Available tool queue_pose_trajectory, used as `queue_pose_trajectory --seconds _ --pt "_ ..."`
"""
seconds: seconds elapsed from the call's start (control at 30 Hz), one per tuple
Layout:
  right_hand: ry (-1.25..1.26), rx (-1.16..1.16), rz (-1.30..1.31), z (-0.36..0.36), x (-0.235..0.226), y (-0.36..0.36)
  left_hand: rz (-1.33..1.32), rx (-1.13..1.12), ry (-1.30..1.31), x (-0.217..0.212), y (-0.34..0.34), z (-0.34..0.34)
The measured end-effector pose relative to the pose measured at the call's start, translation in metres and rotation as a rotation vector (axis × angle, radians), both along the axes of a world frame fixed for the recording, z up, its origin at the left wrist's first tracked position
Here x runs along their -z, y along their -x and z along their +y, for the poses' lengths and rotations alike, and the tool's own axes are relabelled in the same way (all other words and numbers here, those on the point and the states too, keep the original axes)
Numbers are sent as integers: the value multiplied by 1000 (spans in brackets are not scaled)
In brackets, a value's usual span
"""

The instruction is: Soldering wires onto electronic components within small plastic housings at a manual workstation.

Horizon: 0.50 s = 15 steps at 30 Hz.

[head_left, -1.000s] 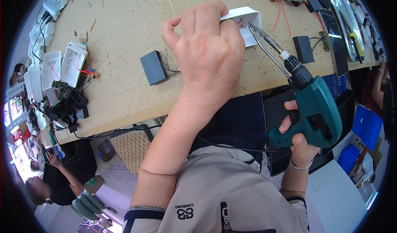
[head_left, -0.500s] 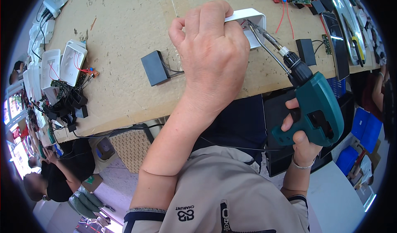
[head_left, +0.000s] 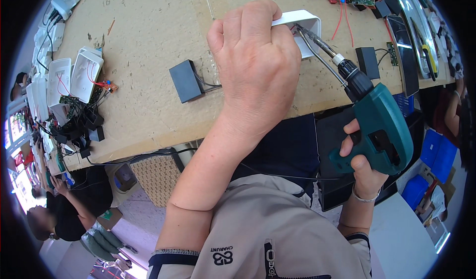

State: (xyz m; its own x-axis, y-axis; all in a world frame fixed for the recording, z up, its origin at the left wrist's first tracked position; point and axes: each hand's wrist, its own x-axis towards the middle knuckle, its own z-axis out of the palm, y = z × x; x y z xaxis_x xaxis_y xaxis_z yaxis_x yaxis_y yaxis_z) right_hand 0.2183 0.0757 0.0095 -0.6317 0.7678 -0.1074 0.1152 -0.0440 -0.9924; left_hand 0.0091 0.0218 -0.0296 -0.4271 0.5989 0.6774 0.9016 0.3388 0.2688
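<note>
Gripping white casing (head_left: 302,24) — green drill (head_left: 379,130)

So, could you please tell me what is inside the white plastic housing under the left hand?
Inside the white plastic housing, the long bit of the green power screwdriver reaches in beside a red wire. The left hand covers the rest, so any screw or board there is hidden.

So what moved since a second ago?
Very little. The left hand shifted slightly right on the white plastic case, and the green drill in the right hand followed, its bit inside the case. Both grips stayed; the black box did not move.
</note>
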Motion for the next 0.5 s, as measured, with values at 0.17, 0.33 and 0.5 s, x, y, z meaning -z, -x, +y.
queue_pose_trajectory --seconds 0.17,0.33,0.5 --pt "-7 -4 -37 0 -1 -4 -1 3 -8 1 0 0" --pt "-22 8 -48 -2 -5 -1 -13 18 -16 -1 0 0" --pt "-34 5 -94 -4 -4 -3 2 19 -29 0 0 0"
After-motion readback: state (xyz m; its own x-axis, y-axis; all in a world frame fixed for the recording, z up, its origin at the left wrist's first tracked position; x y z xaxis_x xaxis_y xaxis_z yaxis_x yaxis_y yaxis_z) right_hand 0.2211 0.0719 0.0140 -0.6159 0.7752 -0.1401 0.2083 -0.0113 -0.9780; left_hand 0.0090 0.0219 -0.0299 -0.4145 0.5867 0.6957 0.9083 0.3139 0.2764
